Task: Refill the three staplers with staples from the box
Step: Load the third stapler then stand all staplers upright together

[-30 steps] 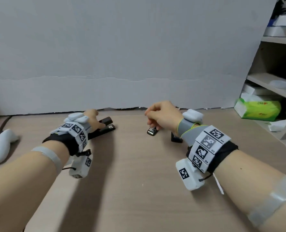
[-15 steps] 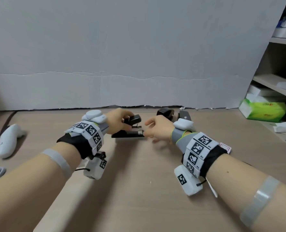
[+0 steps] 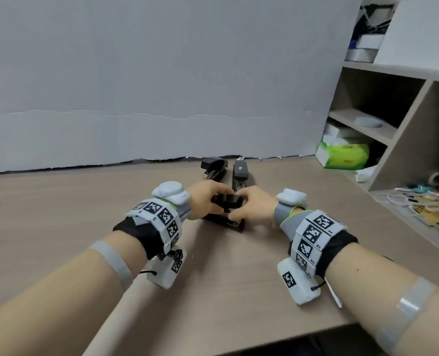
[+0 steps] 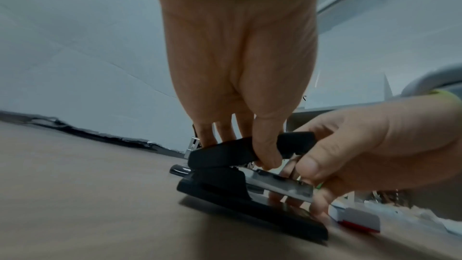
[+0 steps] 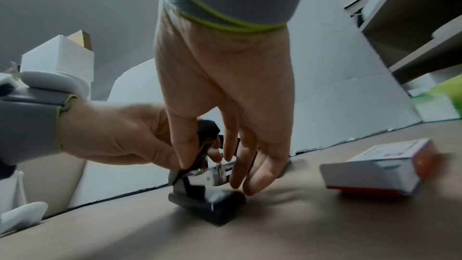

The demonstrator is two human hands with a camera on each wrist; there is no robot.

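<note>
The left hand (image 3: 205,199) grasped the raised black top of the near stapler (image 3: 226,213), mid-surface (image 3: 59,214) with open room leftward. The right hand (image 3: 251,206) pinched its metal channel. Two staplers (image 3: 225,172) lay behind; the staple box (image 5: 380,173) sat rightward.

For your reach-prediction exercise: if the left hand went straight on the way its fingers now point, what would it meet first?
The left hand already holds the near stapler. Going straight on past it, it would probably meet first the black stapler lying by the wall, though depth is unclear from the head view.
</note>
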